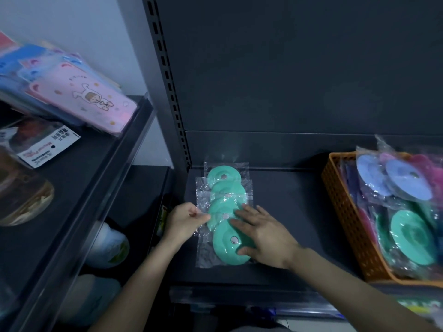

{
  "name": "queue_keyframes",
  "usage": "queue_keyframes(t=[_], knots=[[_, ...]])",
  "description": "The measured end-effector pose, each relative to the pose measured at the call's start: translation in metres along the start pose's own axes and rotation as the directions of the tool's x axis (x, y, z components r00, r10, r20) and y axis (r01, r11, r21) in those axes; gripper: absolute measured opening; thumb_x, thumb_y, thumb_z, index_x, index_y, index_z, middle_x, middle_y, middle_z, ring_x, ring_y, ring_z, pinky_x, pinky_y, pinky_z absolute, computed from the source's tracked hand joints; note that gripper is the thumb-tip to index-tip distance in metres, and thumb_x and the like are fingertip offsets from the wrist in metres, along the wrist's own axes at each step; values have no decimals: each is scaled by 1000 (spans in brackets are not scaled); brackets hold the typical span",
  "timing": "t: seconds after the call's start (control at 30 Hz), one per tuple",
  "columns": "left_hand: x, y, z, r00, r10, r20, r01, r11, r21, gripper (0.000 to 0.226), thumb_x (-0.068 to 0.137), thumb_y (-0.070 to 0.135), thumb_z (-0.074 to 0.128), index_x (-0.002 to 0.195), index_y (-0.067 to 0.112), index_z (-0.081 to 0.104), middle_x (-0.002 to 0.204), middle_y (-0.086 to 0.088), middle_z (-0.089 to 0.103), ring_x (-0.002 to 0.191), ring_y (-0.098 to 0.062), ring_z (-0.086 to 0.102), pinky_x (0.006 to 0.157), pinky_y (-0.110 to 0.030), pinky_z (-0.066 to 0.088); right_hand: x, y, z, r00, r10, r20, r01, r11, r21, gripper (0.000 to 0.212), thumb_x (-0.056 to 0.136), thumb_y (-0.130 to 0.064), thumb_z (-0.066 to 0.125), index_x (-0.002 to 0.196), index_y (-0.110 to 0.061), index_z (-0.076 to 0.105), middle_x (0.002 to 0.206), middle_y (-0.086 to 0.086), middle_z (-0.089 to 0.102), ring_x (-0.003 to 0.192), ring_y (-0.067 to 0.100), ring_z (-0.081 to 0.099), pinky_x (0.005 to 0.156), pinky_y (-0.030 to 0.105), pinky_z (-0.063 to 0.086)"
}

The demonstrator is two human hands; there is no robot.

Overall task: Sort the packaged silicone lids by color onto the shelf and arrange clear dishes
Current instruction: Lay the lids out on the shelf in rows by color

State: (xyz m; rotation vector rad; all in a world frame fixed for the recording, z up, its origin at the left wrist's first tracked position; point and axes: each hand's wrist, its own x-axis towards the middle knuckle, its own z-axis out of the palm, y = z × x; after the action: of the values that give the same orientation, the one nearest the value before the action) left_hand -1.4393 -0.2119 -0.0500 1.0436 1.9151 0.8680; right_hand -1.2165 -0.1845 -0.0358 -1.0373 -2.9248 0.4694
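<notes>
**Shelf** point(299, 212), dark, lower tier: sorted stock at its left end, basket at its right.

**Green lids** point(226, 188), each in a clear packet: four or so, overlapped in a line from the back panel toward the front edge, so that one colour keeps one lane. The exact count is uncertain, as the wrappers glare and overlap.

**Left hand** point(184, 224): fingers curled, pinching the loose wrapper edge on the left side of the line, seemingly to tug the packets straight.

**Right hand** point(263, 238): fingers spread and nearly straight, laid flat across the nearest packets, gripping nothing. The pressure likely keeps the slippery plastic from sliding while the other side is adjusted.

**Orange basket** point(340, 200), well apart to the right: unsorted packets heaped inside, blue lids point(407, 180) on top, a spare green lid point(412, 236) toward the front. Sorting is judged only begun.

**Pink packs** point(91, 97): neighbouring rack to the left, no part of this job.

**Clear dishes**: none seen
</notes>
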Motion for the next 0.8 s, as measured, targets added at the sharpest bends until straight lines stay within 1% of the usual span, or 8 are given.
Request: queue_keyframes(t=[0.17,0.27,0.33,0.4,0.5,0.57,0.67,0.8], knots=[[-3,1,-2,1000,18,11,-18,1000,3,15,76,12,77,75,4,64,71,-2,65,66,-13,56,62,-24,44,1,-4,1,1000,14,0,-14,1000,22,75,85,-48,61,148,-24,26,158,1,15,147,16,2,110,24,-13],[-3,1,-5,1000,24,15,-24,1000,-11,8,77,4,74,74,6,66,73,-3,67,69,-14,59,64,-21,46,-1,-2,2,999,36,-8,-35,996,85,76,85,-51,59,148,-25,26,158,0,14,147,14,3,115,25,-7],[-3,2,-5,1000,11,2,-11,1000,3,13,76,4,74,70,12,67,72,0,67,69,-13,60,66,-23,47,-3,-3,0,998,69,-12,-66,988,138,80,83,-64,49,148,-26,24,158,0,15,146,13,5,120,30,2],[-3,3,-5,1000,-3,-26,4,1000,23,18,74,5,75,65,18,66,70,3,67,69,-14,60,70,-26,48,-7,-4,-4,994,109,-29,-102,979,177,88,77,-75,35,148,-25,25,157,-1,18,146,12,8,119,28,5],[-4,8,-6,993,30,-116,-10,987,163,14,73,16,77,81,14,66,78,0,64,76,-18,60,70,-29,46,-15,-2,-13,975,185,-123,-152,960,237,66,89,-55,47,145,-22,34,155,-4,25,145,9,13,113,22,16],[-6,15,-6,978,97,-184,-40,955,293,35,74,23,76,105,12,63,97,-6,60,83,-19,57,72,-25,43,-20,1,-20,951,231,-205,-177,951,252,53,92,-38,54,140,-20,42,152,-3,33,143,9,20,113,25,26],[-14,36,0,952,241,-188,-179,939,294,38,79,22,72,113,11,60,103,-2,51,94,-20,57,81,-25,44,-28,9,-36,911,281,-301,-217,949,227,43,92,-27,57,134,-16,51,148,2,40,141,13,28,109,22,27],[-22,71,30,946,309,-95,-277,927,251,41,81,21,71,119,11,59,115,-3,58,106,-20,58,92,-29,45,-47,27,-65,870,331,-364,-277,941,194,40,92,-25,55,131,-15,53,148,3,38,140,15,30,107,24,31]])
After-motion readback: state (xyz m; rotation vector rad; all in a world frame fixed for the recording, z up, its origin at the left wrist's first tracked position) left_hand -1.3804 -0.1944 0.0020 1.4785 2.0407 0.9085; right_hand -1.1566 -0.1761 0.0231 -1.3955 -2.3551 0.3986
